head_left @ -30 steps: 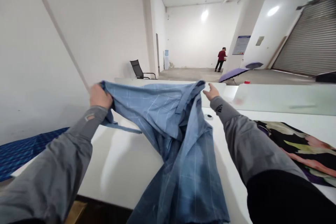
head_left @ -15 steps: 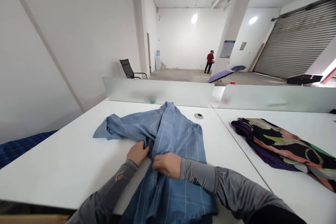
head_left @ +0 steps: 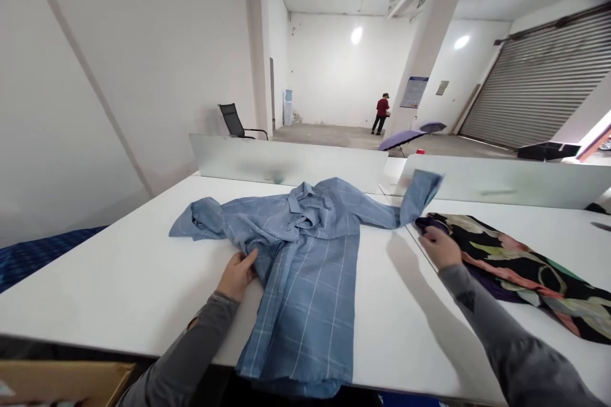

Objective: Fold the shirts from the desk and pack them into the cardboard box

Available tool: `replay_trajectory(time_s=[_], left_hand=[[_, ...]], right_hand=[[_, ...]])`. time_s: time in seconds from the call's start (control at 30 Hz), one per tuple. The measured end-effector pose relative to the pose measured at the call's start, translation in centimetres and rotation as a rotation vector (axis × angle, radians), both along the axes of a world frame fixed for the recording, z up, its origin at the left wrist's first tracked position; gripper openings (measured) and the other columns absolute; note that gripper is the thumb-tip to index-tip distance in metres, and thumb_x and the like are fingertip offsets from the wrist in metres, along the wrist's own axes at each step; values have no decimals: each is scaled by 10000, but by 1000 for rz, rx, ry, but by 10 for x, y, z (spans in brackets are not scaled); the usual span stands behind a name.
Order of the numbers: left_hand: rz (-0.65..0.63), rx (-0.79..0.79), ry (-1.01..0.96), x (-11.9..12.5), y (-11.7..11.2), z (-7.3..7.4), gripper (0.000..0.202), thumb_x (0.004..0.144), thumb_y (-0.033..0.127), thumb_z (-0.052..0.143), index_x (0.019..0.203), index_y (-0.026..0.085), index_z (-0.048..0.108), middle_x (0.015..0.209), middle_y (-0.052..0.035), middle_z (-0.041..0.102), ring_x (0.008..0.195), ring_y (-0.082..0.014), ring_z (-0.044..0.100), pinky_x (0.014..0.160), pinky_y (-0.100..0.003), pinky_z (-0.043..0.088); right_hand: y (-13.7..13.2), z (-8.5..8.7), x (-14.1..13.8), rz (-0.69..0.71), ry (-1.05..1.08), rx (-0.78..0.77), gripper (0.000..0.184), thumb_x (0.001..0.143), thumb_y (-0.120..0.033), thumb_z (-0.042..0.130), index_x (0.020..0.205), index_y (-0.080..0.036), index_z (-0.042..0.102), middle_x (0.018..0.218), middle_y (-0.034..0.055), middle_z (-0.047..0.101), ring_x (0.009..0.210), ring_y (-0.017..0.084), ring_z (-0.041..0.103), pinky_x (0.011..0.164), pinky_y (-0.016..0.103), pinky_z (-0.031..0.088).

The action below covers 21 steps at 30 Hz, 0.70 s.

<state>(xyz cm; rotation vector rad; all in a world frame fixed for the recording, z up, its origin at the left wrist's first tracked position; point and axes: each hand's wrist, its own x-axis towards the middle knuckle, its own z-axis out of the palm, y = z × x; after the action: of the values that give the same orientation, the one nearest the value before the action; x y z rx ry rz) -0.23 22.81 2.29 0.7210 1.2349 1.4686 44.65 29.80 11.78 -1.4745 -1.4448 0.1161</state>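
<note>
A light blue checked shirt (head_left: 305,267) lies front-up on the white table (head_left: 119,292), its hem hanging over the near edge. My left hand (head_left: 236,275) grips the shirt's left front edge, fingers closed on the cloth. The shirt's right sleeve (head_left: 416,196) stretches out to the right with its cuff lifted and blurred. Just below that cuff, my right hand (head_left: 438,247) hovers apart from it, its fingers loose and holding nothing. This hand is at the near end of a dark floral garment (head_left: 515,270).
Frosted divider panels (head_left: 286,162) run along the table's far edge. A blue patterned cloth (head_left: 38,254) lies at the left, a cardboard box (head_left: 62,381) below the near edge. Far back stand a black chair (head_left: 233,121), a purple umbrella (head_left: 403,137) and a person in red (head_left: 380,113).
The shirt went from held up in the air to spread on the table. My right hand left the shirt's middle and swung right, throwing the sleeve outward. My left hand stayed at the left edge.
</note>
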Motion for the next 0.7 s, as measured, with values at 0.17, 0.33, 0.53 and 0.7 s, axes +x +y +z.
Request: replay_trajectory(time_s=[0.17,0.33,0.53,0.7], left_hand=[[-135,-77,-175,18,-16,4,240,710,207,764,867,142,595,811,-63,702,669,-161,666,647,-273,538],[36,-61,-158,23,-18,9,221,756,274,741,840,154,576,777,-47,706,622,-151,666,608,-270,542],[119,159,-103,1,-22,19,486,627,528,794,873,166,582,780,-16,701,664,-161,666,627,-283,529],[67,218,-7,35,-17,13,566,508,405,857,966,150,642,891,-33,716,807,-175,663,747,-298,518]], right_hand=[[-98,-80,-93,809,-418,-122,612,847,-544,583,1346,-195,518,1273,155,590,1003,247,624,781,371,534],[-129,-105,-153,1023,-741,73,293,981,-240,345,1017,-185,630,919,100,645,861,204,584,761,339,506],[-124,-72,-116,660,-335,124,236,997,-253,331,989,-205,563,872,73,623,777,167,592,712,292,501],[-170,-59,-167,1103,-631,99,720,864,-543,581,1458,-221,333,1459,154,425,1187,266,528,913,360,464]])
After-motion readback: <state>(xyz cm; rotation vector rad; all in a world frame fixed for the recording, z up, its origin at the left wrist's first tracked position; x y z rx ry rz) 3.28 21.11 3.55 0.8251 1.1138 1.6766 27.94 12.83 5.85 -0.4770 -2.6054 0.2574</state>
